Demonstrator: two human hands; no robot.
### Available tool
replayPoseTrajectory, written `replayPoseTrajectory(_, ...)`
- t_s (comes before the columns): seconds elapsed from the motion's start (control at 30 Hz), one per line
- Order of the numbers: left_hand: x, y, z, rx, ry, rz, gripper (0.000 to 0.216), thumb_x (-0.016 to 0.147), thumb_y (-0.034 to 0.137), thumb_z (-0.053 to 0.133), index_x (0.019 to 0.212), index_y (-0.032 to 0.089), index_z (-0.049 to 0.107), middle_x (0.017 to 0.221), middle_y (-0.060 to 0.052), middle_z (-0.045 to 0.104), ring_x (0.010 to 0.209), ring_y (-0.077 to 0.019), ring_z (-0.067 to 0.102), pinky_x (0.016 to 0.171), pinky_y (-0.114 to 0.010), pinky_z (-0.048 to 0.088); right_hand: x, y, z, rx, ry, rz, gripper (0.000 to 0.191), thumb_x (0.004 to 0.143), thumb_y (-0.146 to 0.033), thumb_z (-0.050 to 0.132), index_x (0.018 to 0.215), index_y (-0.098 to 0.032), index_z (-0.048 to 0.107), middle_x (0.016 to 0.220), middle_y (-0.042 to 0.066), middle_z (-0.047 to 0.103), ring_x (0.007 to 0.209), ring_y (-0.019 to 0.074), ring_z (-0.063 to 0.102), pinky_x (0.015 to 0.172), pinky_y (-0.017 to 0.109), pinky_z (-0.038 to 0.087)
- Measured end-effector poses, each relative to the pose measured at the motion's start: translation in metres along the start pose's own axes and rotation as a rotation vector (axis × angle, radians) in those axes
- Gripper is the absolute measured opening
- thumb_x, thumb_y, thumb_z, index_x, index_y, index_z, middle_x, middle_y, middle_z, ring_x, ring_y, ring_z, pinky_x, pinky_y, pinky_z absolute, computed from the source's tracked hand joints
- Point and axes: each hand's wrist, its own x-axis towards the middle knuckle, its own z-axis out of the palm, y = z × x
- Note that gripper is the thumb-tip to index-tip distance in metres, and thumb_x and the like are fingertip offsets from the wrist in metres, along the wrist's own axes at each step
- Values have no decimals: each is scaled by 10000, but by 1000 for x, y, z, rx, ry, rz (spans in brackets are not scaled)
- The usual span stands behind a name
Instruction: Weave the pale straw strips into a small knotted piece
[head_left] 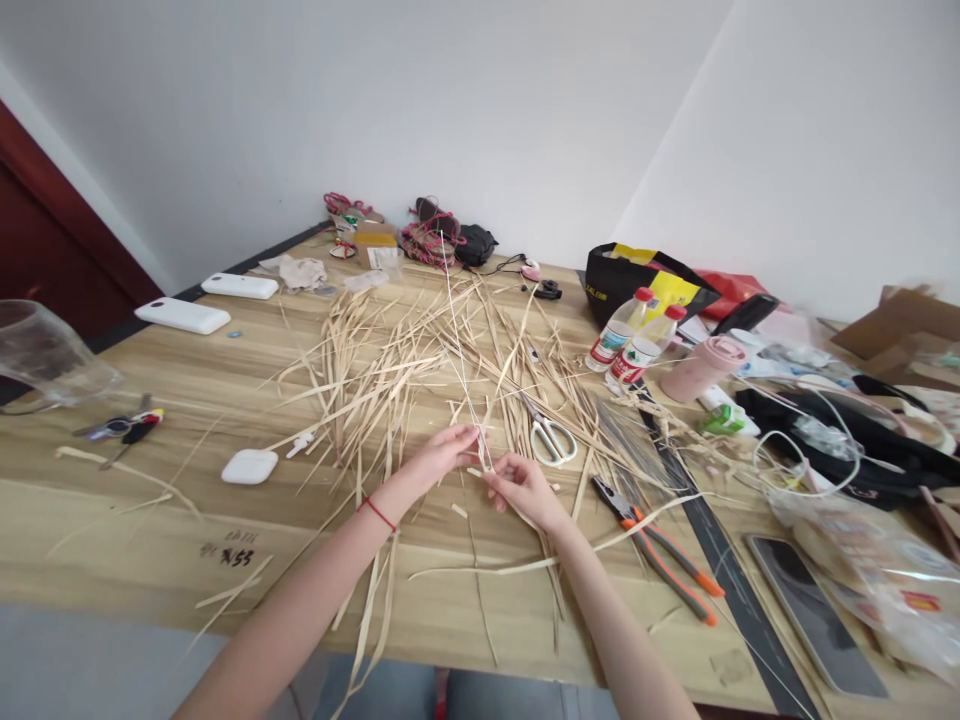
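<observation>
Monitored from afar. The left hand (448, 448) met the right hand (525, 488) over the near middle of the wood-grain table (135, 530). Left: thumb and fingertips pinched the thin white wires (452, 312), whose long ends slanted up and away toward the wall, probably to keep that length out of the fingers' way. Right: thumb and forefinger pinched just nearer the person, apparently on a pale strip at the wires' lower ends; the fingers hid the contact, so I couldn't tell how strip and wires met. The two grips sat close together, I judged, because anything so slender would bend if held from one end.

Loose straw strips (367, 360) fanned out beyond the hands, within easy reach by my reading. White-handled scissors (543, 421) lay just right of the wires, orange-and-grey pliers (643, 522) farther right; both had handles toward the person, handy for picking up. Two water bottles (619, 332) stood farther back.
</observation>
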Motion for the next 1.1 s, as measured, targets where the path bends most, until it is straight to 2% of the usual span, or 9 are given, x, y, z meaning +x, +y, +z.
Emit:
replayPoseTrajectory(0.17, 2, -4, -1, -27, 22, -13, 364, 796, 461, 495, 874, 121, 600, 863, -83, 621, 769, -145, 586, 713, -266, 464, 1, 0, 1, 141, -80, 76, 289, 676, -406, 664, 672, -158, 516, 550, -12, 616, 368, 78, 507, 372, 183, 373)
replayPoseTrajectory(0.37, -2, -4, 2, 16, -43, -46, 306, 757, 402, 573, 862, 120, 631, 890, -80, 632, 787, -158, 588, 727, -267, 448, 2, 1, 3, 286, -150, 147, 273, 653, -378, 690, 653, -160, 525, 550, -23, 601, 372, 69, 494, 377, 182, 383)
replayPoseTrajectory(0.57, -6, 3, 7, 124, -96, -68, 397, 812, 441, 467, 1000, 130, 627, 921, -88, 643, 793, -169, 587, 704, -275, 447, 5, 6, 6, 297, -35, 98, 278, 645, -398, 690, 655, -167, 536, 568, -14, 606, 406, 78, 501, 393, 191, 390)
replayPoseTrajectory(0.73, -9, 8, 8, 235, -216, -20, 492, 717, 343, 627, 1161, 158, 524, 876, -60, 637, 754, -156, 589, 706, -276, 450, 7, 9, 7, 337, 37, 59, 281, 636, -410, 689, 644, -180, 528, 578, -1, 617, 418, 97, 515, 414, 216, 406)
replayPoseTrajectory(0.93, -3, -7, 4, 244, -218, 3, 562, 684, 315, 662, 1190, 149, 484, 841, -50, 637, 686, -140, 592, 689, -281, 464, 6, 11, 6, 401, 34, 75, 252, 631, -363, 700, 652, -174, 535, 598, 20, 639, 477, 133, 563, 476, 249, 439)
replayPoseTrajectory(1.1, 2, -17, -1, 202, -249, -20, 546, 700, 306, 649, 1186, 129, 474, 808, -52, 635, 679, -148, 600, 691, -309, 478, 7, 7, 0, 301, -6, 82, 288, 691, -450, 630, 679, -166, 586, 626, 29, 649, 549, 148, 593, 575, 280, 467)
